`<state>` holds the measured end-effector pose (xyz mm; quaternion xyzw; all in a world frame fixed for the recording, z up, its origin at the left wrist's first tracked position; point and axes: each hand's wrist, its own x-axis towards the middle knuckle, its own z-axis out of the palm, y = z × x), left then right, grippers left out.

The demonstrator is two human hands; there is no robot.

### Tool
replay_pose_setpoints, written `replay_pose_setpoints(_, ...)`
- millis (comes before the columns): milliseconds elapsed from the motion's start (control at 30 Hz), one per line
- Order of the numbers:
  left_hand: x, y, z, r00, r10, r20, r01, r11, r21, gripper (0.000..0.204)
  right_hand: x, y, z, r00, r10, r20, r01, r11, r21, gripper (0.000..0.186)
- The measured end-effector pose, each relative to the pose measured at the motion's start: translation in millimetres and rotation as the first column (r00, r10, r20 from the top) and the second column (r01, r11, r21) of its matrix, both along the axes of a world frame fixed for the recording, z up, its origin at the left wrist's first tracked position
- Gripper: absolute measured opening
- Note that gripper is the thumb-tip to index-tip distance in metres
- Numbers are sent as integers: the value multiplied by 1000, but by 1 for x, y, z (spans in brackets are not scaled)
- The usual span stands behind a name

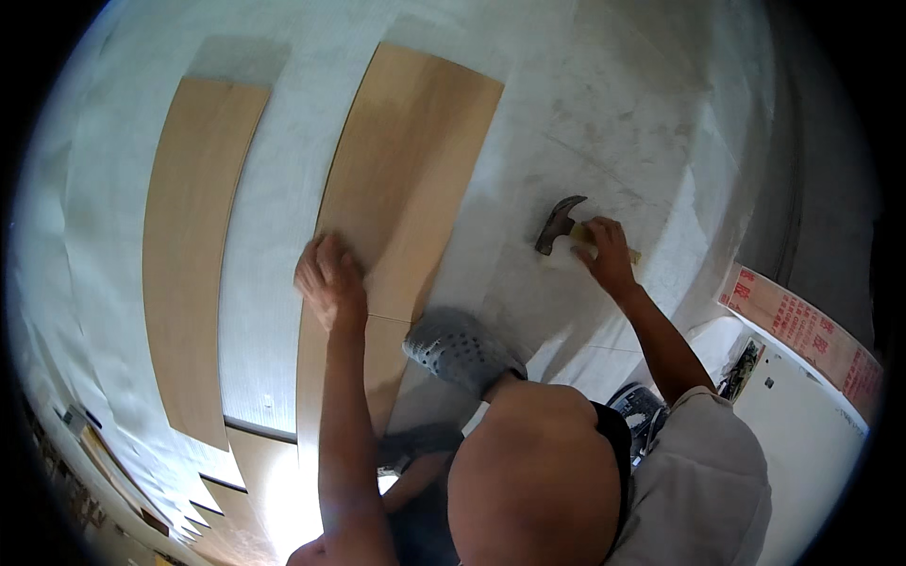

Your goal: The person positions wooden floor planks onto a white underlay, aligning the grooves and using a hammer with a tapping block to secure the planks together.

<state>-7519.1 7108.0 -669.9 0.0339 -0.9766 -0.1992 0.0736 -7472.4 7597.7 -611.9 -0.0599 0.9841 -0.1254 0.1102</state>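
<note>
A wood-coloured floor plank point(412, 141) lies lengthwise on the pale sheeted floor, its near end meeting another plank point(363, 377) at a thin seam. My left hand point(330, 278) rests on the left edge of these planks near that seam, fingers bent and loosely apart. Out to the right, a claw hammer point(559, 224) with a dark head and yellowish handle is at floor level. My right hand point(609, 255) has its fingers around the handle, just behind the head. Whether the hammer touches the floor is hard to tell.
A separate plank point(196, 255) lies to the left, across a strip of pale underlay point(269, 245). Stepped laid planks point(236, 509) are at the lower left. My grey clog point(462, 349) stands beside the plank seam. A white panel point(793, 415) with a red-printed strip stands at the right.
</note>
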Motion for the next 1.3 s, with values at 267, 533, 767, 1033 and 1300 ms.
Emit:
replay_pose_setpoints(267, -125, 81, 18, 943, -314, 111, 317, 948, -9, 47, -105, -1, 16, 943, -110, 314, 128, 991, -37, 39)
replay_pose_setpoints(533, -166, 49, 35, 882, 135, 452, -224, 963, 149, 54, -330, -47, 9, 993, 96, -74, -94, 995, 35, 42)
replay_pose_setpoints(767, -204, 14, 12, 797, -44, 603, -145, 954, 262, 45, -384, -134, 25, 956, 178, 232, -198, 978, 65, 41)
replay_pose_setpoints(1033, -227, 2, -12, 846, -228, 482, 124, 963, 238, 47, -418, -128, 49, 970, 32, 241, -91, 967, 236, 30)
replay_pose_setpoints(1300, -232, -1, -2, 771, -198, 606, -29, 939, 344, 39, -412, -118, 37, 959, 153, 238, -201, 960, 197, 25)
